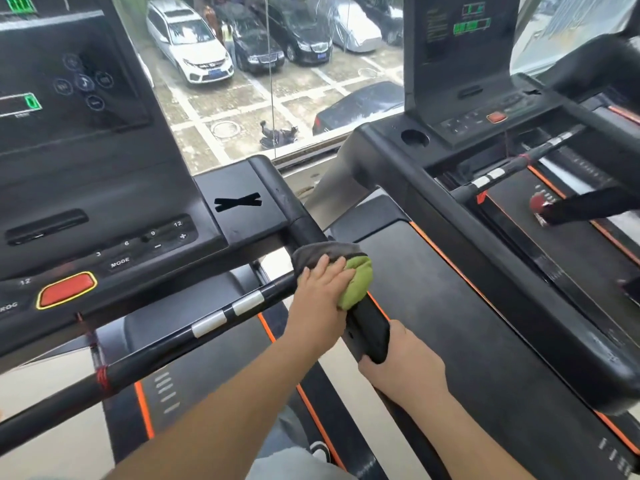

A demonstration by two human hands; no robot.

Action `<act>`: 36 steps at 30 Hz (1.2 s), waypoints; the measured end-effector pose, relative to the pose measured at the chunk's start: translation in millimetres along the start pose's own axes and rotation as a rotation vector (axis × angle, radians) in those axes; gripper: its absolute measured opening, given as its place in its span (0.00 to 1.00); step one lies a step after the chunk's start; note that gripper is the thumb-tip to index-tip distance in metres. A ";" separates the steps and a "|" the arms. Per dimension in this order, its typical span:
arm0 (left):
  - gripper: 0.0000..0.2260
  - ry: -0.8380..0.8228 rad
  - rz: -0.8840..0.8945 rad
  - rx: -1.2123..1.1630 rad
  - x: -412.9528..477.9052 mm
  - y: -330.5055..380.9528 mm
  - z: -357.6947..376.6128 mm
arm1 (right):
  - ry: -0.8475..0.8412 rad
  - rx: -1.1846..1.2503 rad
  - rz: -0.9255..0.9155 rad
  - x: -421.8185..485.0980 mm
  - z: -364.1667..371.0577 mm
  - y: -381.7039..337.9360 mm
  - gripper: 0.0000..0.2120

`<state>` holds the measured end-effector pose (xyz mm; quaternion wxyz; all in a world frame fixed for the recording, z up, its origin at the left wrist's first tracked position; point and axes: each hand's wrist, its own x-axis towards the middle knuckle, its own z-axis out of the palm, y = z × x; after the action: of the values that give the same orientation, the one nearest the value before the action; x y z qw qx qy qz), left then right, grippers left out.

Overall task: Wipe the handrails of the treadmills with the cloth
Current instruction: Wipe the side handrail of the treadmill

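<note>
Left hand (322, 292) lies on a grey-and-green cloth (349, 275). Its fingers are fairly straight across the cloth and press it onto the handrail (298, 213) at the right of the near console (86, 188). The cloth drapes over the rail where the crossbar (166, 348) meets it. Right hand (401, 368) grips the handrail's lower end, fingers curled under it. The crossbar carries two silver plates (228, 311). On the console: red button (65, 289), "MODE" label, green digits lit. A black tape X (238, 202) sits on the console's side tray. Second treadmill (450, 81) stands to the right, display lit green. Window (242, 109) ahead; parked cars (187, 46) outside, below.
</note>
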<state>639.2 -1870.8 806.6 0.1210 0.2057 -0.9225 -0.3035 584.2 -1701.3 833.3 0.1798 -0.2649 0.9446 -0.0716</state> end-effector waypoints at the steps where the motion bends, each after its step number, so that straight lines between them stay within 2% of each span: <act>1: 0.30 -0.003 -0.017 -0.033 -10.9 6.3 6.5 | -0.010 0.022 0.002 0.2 0.2 0.7 0.23; 4: 0.30 -0.125 0.168 -0.048 -40.6 4.3 16.3 | -0.058 0.083 0.018 1.0 -2.5 2.9 0.27; 7: 0.34 -0.248 0.342 0.105 -11.3 -25.5 -10.4 | -0.115 0.155 0.057 9.2 -10.5 1.1 0.27; 8: 0.35 -0.220 0.329 0.149 7.3 -34.2 -20.2 | -0.135 0.185 0.065 13.8 -13.6 -0.5 0.27; 10: 0.34 -0.130 0.157 0.123 39.8 -44.7 -36.5 | -0.162 0.251 0.048 22.9 -16.6 -5.7 0.29; 12: 0.32 -0.046 -0.053 0.038 54.0 -39.9 -38.7 | -0.157 0.301 0.006 34.2 -16.1 -12.3 0.37; 14: 0.33 -0.004 -0.134 -0.042 47.3 -28.0 -27.4 | -0.155 0.328 -0.021 46.8 -13.6 -20.3 0.41; 17: 0.36 -0.044 -0.003 -0.115 20.9 -28.3 -17.7 | -0.174 0.297 -0.051 63.0 -16.5 -33.9 0.32; 21: 0.35 -0.135 0.133 -0.040 44.3 -72.4 -39.0 | -0.215 0.173 -0.040 71.7 -27.5 -41.0 0.27; 23: 0.33 -0.105 0.080 -0.029 67.2 -75.4 -46.8 | -0.234 0.154 -0.020 76.2 -36.3 -44.2 0.28; 25: 0.33 -0.054 -0.048 -0.062 77.1 -55.8 -44.2 | -0.242 0.174 0.002 84.6 -41.5 -47.5 0.27; 27: 0.33 0.022 -0.185 -0.127 62.1 -32.9 -31.5 | -0.282 0.285 0.013 91.1 -45.6 -50.6 0.23; 29: 0.34 0.076 -0.129 -0.151 27.0 -18.5 -18.3 | -0.353 0.453 -0.034 94.4 -49.8 -51.0 0.19; 31: 0.33 0.011 0.040 -0.140 -8.9 -13.2 -14.4 | -0.488 0.547 -0.079 98.3 -54.1 -42.9 0.22; 32: 0.31 -0.035 0.036 -0.171 -20.0 -11.9 -19.7 | -0.573 0.581 -0.095 98.4 -58.6 -41.4 0.24; 34: 0.27 -0.046 -0.135 -0.312 -24.7 -11.7 -38.8 | -0.656 0.608 -0.094 104.5 -61.4 -39.1 0.32; 36: 0.20 0.104 -0.372 -0.541 -13.8 -9.4 -63.7 | -0.589 0.586 -0.044 113.8 -61.8 -45.7 0.45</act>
<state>676.6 -1903.9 849.6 0.1605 0.3461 -0.7477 -0.5434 492.1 -1797.5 866.7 0.5086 -0.2317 0.7866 -0.2625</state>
